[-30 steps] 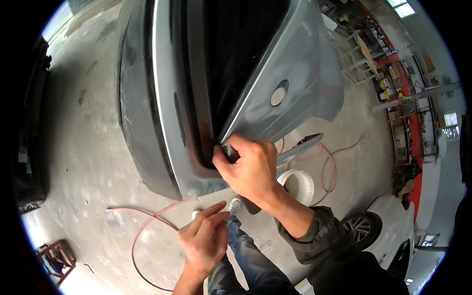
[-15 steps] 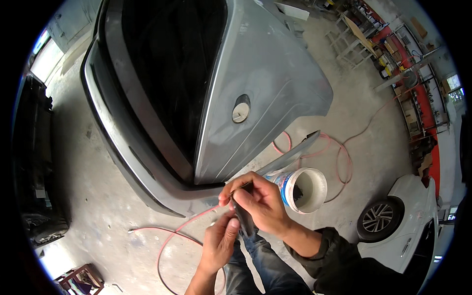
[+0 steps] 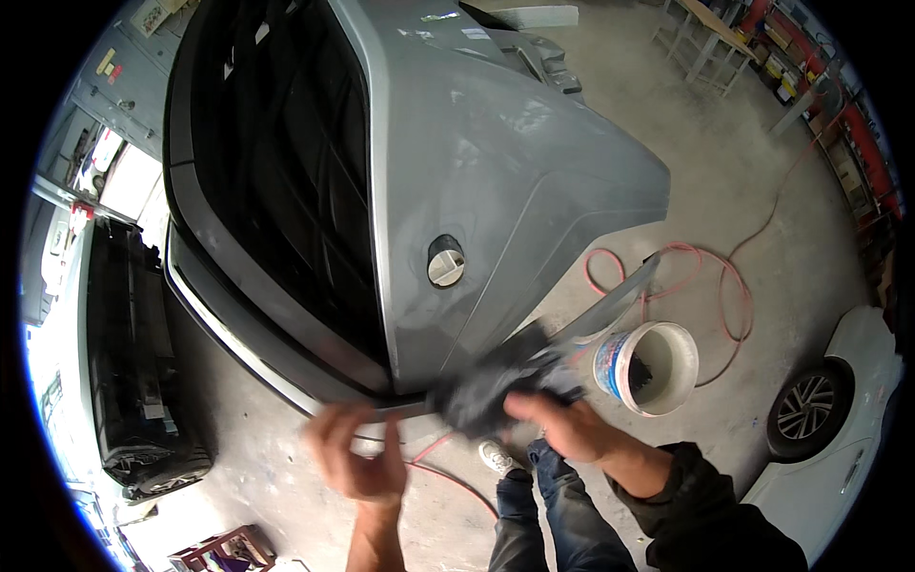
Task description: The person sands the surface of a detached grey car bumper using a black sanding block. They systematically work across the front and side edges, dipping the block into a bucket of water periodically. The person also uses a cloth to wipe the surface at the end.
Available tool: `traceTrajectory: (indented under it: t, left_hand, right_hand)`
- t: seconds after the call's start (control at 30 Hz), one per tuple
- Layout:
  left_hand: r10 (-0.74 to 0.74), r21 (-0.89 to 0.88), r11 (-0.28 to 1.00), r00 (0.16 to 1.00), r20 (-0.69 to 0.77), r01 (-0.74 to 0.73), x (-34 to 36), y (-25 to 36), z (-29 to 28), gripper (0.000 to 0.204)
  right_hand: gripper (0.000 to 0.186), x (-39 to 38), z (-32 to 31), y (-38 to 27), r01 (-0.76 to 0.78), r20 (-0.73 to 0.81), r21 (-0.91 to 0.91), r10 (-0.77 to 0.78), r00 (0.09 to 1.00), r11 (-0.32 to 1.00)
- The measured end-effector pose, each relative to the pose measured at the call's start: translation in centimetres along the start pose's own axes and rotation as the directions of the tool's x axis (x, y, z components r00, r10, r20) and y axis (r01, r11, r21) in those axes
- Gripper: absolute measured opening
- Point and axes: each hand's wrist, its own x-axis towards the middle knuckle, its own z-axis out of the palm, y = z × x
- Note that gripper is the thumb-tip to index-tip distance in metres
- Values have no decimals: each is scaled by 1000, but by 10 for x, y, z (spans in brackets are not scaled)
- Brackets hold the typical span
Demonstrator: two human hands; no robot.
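A dark grey flexible sheet (image 3: 496, 386), smeared by motion, is gripped by my right hand (image 3: 562, 429) with the thumb on top of it. Its exact kind is hard to make out. My left hand (image 3: 357, 458) is at the sheet's left, blurred, thumb and fingers apart with nothing visible between them. Just beyond both hands stands a large grey car bumper (image 3: 477, 162) with a black mesh grille (image 3: 295, 172) and a round opening holding a pale round piece (image 3: 446, 267). The sheet overlaps the bumper's near corner in view; whether it touches cannot be told.
A white bucket (image 3: 692, 367) with dark bits inside stands right of my hands. A red hose (image 3: 739, 310) coils over the floor. A white car (image 3: 839, 439) is at the right, a dark vehicle part (image 3: 133, 372) at the left, and a wooden table (image 3: 710, 38) far right.
My hands have parted: the left has moved leftward off the dark sheet. The sheet, folded between both hands before, is now spread out in my right hand. The view has shifted.
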Motion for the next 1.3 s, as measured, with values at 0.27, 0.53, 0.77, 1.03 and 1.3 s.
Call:
traceTrajectory:
  t: [0.27, 0.53, 0.77, 1.03, 1.3]
  left_hand:
    - [-523, -174, 847, 847, -97, 503, 69, -31, 10, 110]
    - [-560, -237, 817, 820, -117, 525, 64, -33, 7, 103]
    - [-555, -249, 819, 824, -117, 517, 65, -33, 7, 102]
    - [-553, -230, 822, 827, -100, 522, 62, -36, 5, 104]
    - [-555, -238, 820, 825, -108, 520, 63, -36, 3, 105]
  right_hand:
    - [73, 130, 17, -39, 410, 318, -900, -861, 396, -144]
    - [72, 131, 35, -46, 421, 466, -864, -758, 457, -277]
    - [59, 124, 33, 7, 395, 633, -773, -654, 414, -497]
    - [62, 115, 60, 26, 415, 563, -823, -656, 502, -388]
    - [66, 132, 62, -30, 362, 345, -914, -820, 456, -183]
